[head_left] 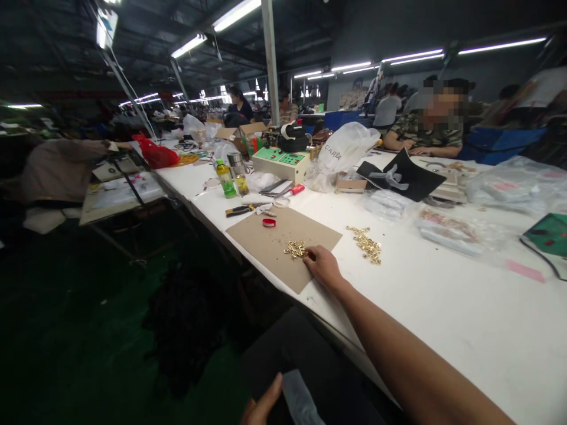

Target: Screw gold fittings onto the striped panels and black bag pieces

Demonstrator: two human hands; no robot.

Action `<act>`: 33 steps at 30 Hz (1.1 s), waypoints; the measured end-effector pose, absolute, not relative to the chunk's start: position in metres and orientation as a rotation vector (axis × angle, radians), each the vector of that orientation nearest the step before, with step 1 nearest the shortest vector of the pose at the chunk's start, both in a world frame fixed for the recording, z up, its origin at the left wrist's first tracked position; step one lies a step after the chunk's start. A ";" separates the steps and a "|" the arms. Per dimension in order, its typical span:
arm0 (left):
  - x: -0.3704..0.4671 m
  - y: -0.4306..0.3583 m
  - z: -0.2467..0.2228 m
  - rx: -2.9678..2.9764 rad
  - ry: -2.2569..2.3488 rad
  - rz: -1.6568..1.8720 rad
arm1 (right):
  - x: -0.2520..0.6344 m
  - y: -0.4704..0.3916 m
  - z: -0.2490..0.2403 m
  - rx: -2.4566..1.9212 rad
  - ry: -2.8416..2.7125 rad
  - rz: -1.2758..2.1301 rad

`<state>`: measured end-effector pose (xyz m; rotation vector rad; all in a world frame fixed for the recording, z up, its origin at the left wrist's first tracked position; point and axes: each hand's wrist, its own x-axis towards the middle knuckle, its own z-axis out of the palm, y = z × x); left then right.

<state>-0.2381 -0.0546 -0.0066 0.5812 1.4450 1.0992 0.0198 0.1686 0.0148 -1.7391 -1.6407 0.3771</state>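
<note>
My right hand (325, 267) reaches over the table, its fingertips pinched together at the right edge of a small pile of gold-coloured metal fittings (295, 249). Whether a piece is between those fingers is too small to tell. The pile lies on a brown cardboard sheet (283, 274), with a red ring-shaped item (269, 222) behind it. Low in the view, my left hand (262, 406) grips a black panel (305, 348), thumb on top and the other fingers mostly hidden. A translucent grey strip (301, 398) lies on that panel beside the thumb.
A second gold pile (367, 245) lies right of the cardboard. Behind are pliers (240, 210), a green-labelled bottle (225, 179), a control box (281, 163), a white plastic bag (348, 150) and another black panel (405, 177). A co-worker (425, 127) sits across the table.
</note>
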 end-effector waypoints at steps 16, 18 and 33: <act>-0.218 -0.068 0.032 0.376 1.288 1.083 | 0.053 0.098 0.060 -1.438 -1.130 0.835; -0.211 -0.069 0.046 0.379 1.223 1.026 | 0.058 0.058 0.069 -1.370 -1.009 0.941; -0.144 -0.088 0.096 1.110 0.811 0.637 | 0.061 -0.165 0.108 -1.016 -0.516 1.120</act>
